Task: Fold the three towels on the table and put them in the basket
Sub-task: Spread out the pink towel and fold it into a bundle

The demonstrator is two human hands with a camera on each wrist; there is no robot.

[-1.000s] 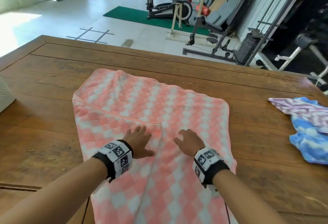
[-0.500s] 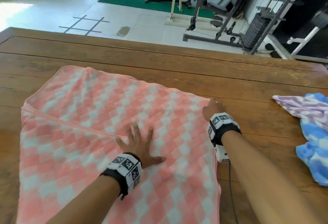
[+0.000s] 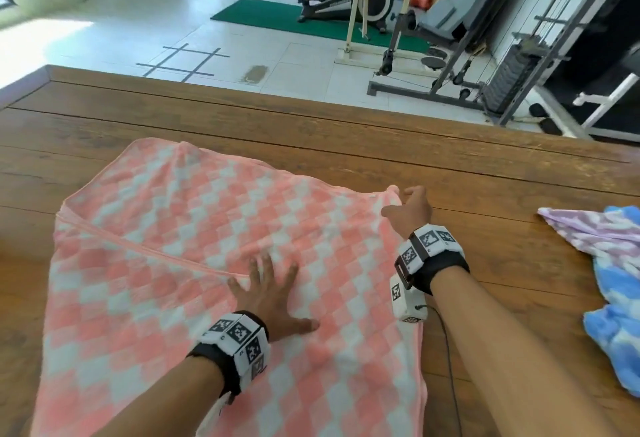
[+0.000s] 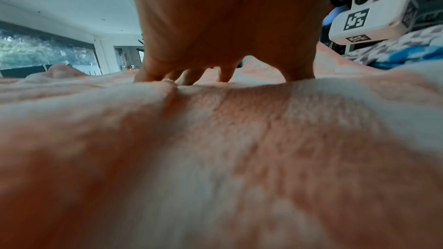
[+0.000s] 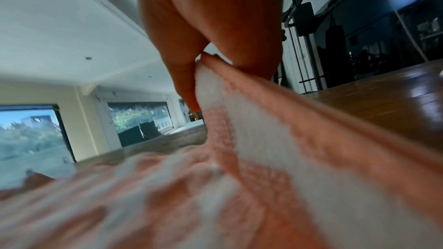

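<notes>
Pink checked towel [image 3: 194, 263] covers the table [image 3: 346, 131] centre, one fold in; two more towels [image 3: 609, 273] wait unfolded at three o'clock, basket unseen. Left hand [image 3: 268, 298] presses flat mid-towel; right hand [image 3: 410, 211] pinches the one-o'clock corner.

A pink-and-white checked towel [image 3: 194, 246] lies spread on the wooden table [image 3: 381, 145], one flap folded over; two crumpled towels [image 3: 609, 284], lilac and blue, lie well to its right.

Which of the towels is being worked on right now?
The pink-and-white checked towel: the left hand presses it flat and the right hand pinches its far corner. The blue and purple towels lie untouched, crumpled.
</notes>
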